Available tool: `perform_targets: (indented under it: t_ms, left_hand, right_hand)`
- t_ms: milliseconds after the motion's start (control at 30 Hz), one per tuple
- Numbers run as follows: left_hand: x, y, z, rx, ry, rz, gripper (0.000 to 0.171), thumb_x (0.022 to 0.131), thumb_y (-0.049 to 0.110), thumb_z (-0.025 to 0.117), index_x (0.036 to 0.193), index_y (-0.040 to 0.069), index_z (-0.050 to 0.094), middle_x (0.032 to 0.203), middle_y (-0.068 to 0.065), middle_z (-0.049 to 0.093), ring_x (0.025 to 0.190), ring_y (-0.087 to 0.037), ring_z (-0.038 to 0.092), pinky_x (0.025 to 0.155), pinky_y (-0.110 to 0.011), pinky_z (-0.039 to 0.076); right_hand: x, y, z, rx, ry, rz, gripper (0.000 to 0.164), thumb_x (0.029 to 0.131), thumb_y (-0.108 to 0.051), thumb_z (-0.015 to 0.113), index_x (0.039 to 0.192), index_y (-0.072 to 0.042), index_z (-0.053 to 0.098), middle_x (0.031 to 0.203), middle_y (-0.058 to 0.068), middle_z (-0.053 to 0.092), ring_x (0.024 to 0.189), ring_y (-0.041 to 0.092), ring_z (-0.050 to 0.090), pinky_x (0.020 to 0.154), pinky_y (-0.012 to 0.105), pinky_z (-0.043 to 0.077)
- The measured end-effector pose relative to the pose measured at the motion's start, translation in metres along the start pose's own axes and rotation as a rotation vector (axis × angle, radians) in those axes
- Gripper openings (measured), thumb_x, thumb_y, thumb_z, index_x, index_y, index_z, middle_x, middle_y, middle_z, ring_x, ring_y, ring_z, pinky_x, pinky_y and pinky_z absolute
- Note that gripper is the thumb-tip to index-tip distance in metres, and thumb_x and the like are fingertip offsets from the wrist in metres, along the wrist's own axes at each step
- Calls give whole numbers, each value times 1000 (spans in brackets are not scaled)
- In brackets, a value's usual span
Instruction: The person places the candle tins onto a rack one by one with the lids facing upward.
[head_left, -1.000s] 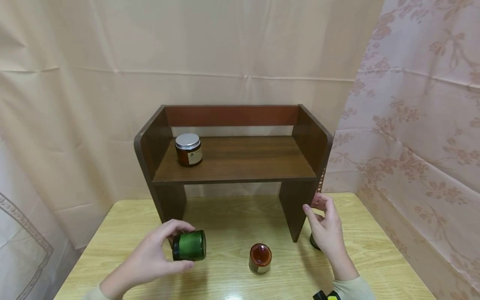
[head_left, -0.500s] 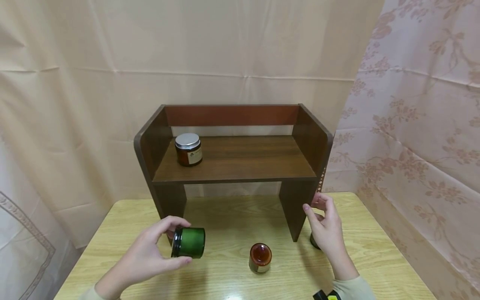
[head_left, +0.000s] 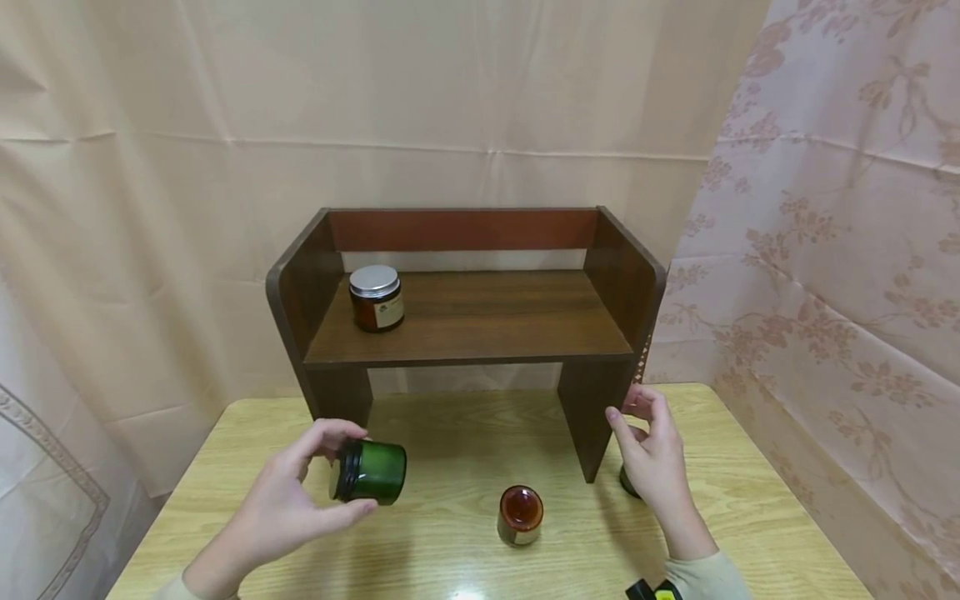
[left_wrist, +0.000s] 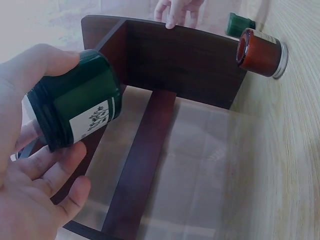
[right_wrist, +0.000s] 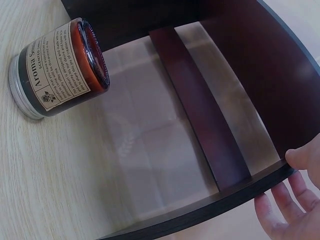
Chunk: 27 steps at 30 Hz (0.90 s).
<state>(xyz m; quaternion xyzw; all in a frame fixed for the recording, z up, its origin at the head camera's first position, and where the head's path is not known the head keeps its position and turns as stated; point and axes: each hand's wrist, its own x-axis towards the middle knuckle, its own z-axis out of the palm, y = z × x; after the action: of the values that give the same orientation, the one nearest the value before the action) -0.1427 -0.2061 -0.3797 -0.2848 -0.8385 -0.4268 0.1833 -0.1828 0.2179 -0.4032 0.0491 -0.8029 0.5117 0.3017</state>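
Observation:
My left hand (head_left: 288, 500) holds a green glass candle jar (head_left: 380, 473) on its side between thumb and fingers, above the table. Its dark lid end faces my palm and its base points right; the left wrist view shows a white label (left_wrist: 92, 120) with a plant drawing. My right hand (head_left: 654, 458) pinches the front edge of the right side panel (head_left: 592, 408) of a dark wooden desktop shelf (head_left: 480, 321), thumb on one face and fingers on the other. An amber candle jar (right_wrist: 60, 70) stands upside down on the table between my hands, silver lid down.
Another amber jar (head_left: 377, 300) with a silver lid stands upright on the shelf board's left part. Beyond the right panel, a second green jar (left_wrist: 240, 25) stands on the light wooden table (head_left: 450, 550), partly hidden by my right hand in the head view. Curtains hang behind.
My left hand has shifted a little left and away from me, carrying the green jar, whose tilt has changed slightly. My right hand keeps its place on the panel.

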Motion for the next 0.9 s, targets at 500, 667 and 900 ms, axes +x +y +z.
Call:
perform_targets:
  t_ms: [500,667,900]
  left_hand:
    - [3,2,-4,-200,70,-41,75,67,0,93,131,10,55,111,-3,67,102,-15,64,90,-19,52]
    - [4,3,-5,-247,97,-44,78,65,-8,91,132,5,53,116,-8,66,105,-16,64,92,-19,52]
    - [6,5,-4,-276,145,-42,84,64,-14,89,136,1,49,116,-12,65,103,-17,64,88,-20,55]
  right_hand:
    - [0,-1,0,8,-6,-3,36,93,5,67,125,7,50,111,20,60,101,17,61,76,9,53]
    - [0,-1,-1,8,-10,-14,36,93,6,67,124,7,50,112,19,60,101,15,61,76,9,53]
    - [0,0,0,6,-11,-20,36,93,6,67,125,7,50,112,19,60,101,13,61,76,9,53]
